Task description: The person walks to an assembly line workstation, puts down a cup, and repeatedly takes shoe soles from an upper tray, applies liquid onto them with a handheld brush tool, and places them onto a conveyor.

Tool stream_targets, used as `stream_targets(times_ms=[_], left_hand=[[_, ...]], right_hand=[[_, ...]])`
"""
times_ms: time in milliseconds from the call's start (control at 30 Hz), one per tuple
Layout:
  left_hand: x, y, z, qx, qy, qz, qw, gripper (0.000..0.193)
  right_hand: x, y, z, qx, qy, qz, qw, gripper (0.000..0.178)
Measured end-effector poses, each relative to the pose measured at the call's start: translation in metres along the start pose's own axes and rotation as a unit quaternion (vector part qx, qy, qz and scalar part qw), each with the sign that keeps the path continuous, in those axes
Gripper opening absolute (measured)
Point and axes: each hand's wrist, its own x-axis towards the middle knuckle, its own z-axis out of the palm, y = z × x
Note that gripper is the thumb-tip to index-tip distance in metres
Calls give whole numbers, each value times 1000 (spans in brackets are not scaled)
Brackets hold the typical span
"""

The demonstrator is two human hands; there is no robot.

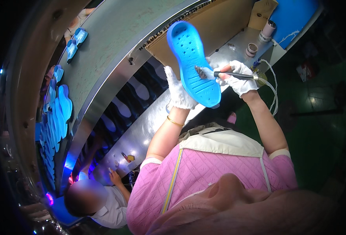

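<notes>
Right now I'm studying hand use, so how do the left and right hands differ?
The left hand holds the sole from underneath; the right hand holds the brush. The left wrist has a gold bangle; the right wrist shows none. Both hands wear white gloves.

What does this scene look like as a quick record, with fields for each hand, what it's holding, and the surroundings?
Left hand: white-gloved, holding a blue sole
Right hand: white-gloved, holding a black-handled brush
Brush position: dark bristles at the sole's upward face
Conveyor belt: gray-green, with more blue soles toward the left
Nearby: a co-worker at lower left, beside a metal ledge
</notes>
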Motion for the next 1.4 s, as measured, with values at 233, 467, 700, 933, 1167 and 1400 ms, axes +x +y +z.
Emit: stream_targets(times_ms=[233, 467, 700, 933, 1167, 1400], left_hand=[[10, 7, -5, 35, 2, 25, 999, 84], [10, 10, 8, 117, -5, 111, 987, 86], [5, 22, 9, 59, -30, 113, 991, 83], [8, 34, 10, 101, -5, 88, 991, 89], [12, 44, 14, 146, 13, 17, 989, 88], [23, 60, 17, 135, 19, -67, 988, 80]], right_hand=[[-20, 5, 43, -32, -53, -128, 990, 16], [-16, 18, 46, -71, 1, -182, 981, 13], [-11, 4, 41, 79, -6, 24, 997, 7], [-12, 10, 32, -38, -121, 24, 992, 9], [-6, -8, 26, 87, -59, 38, 994, 9], [2, -9, 34, -218, -169, -194, 941, 17]])
